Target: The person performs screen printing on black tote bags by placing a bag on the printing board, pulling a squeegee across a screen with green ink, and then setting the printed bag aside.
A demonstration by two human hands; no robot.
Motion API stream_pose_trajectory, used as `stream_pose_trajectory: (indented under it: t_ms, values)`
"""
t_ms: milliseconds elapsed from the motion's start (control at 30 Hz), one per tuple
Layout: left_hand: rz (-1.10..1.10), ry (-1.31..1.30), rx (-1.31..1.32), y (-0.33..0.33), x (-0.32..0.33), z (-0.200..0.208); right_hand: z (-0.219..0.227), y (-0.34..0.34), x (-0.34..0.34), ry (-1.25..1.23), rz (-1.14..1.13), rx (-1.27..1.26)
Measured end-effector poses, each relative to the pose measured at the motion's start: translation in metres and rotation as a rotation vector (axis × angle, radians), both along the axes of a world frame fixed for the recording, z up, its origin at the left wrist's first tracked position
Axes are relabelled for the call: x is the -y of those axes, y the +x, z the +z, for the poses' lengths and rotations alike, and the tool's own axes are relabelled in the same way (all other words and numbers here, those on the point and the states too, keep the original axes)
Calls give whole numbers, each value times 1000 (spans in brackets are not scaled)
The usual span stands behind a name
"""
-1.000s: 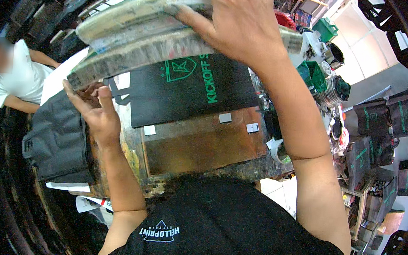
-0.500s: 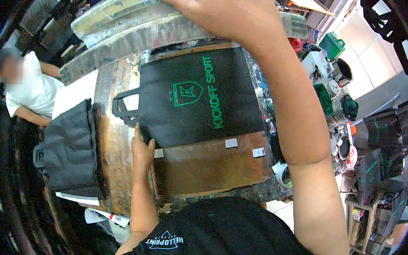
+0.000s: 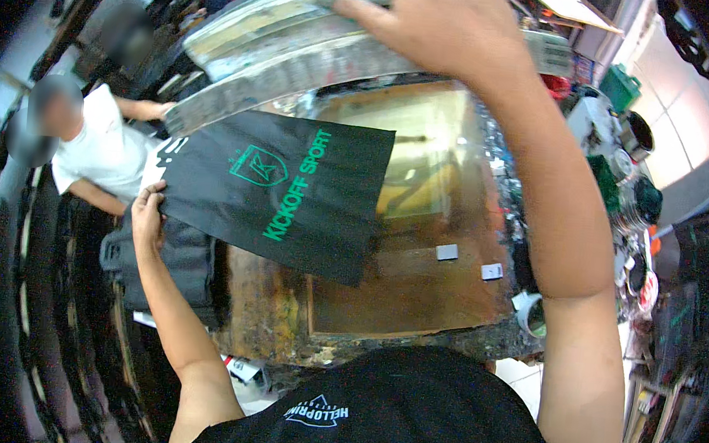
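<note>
My left hand (image 3: 149, 209) is at the far left, its fingers closed on the handle end of a black tote bag (image 3: 344, 191). A green crest and green lettering are printed on the bag, which hangs slanted over the left part of a brown printing board (image 3: 403, 296). My right hand (image 3: 449, 25) grips the raised screen-printing frame (image 3: 299, 80) at the top; its thumb lies along the near side and the other fingers are out of view. Below my left hand lies a stack of black bags (image 3: 180, 262), partly behind my forearm.
At the left stands a person in a white shirt (image 3: 115, 140), one hand near the frame's left end. Two small pale blocks, one a white block (image 3: 492, 271), sit on the board. Cans and a green container (image 3: 621, 88) crowd the right side. Dark printed bags hang far right.
My left hand has taken the bag's handle end and pulled the bag leftward, partly off the board, uncovering its shiny surface. My right hand stays on the raised frame.
</note>
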State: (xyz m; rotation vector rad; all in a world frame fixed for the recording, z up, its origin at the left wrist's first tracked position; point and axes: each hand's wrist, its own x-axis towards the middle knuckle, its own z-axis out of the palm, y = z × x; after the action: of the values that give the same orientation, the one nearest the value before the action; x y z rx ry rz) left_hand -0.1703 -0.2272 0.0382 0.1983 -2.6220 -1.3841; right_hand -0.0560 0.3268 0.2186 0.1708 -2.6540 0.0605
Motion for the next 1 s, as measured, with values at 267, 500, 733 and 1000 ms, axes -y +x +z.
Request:
stream_pose_trajectory:
  t_ms: [267, 500, 733, 1000]
  values:
    - [660, -549, -329, -6, 152, -99, -9, -15, 3, -15, -5, -122]
    - [87, -682, -93, 165, 105, -133, -36, -33, -24, 220, 13, -358]
    - [50, -797, -15, 196, 90, -139, -31, -56, -42, 237, -25, -335]
    - [85, -845, 87, 177, 87, -150, -26, -62, -60, 353, 1, -299]
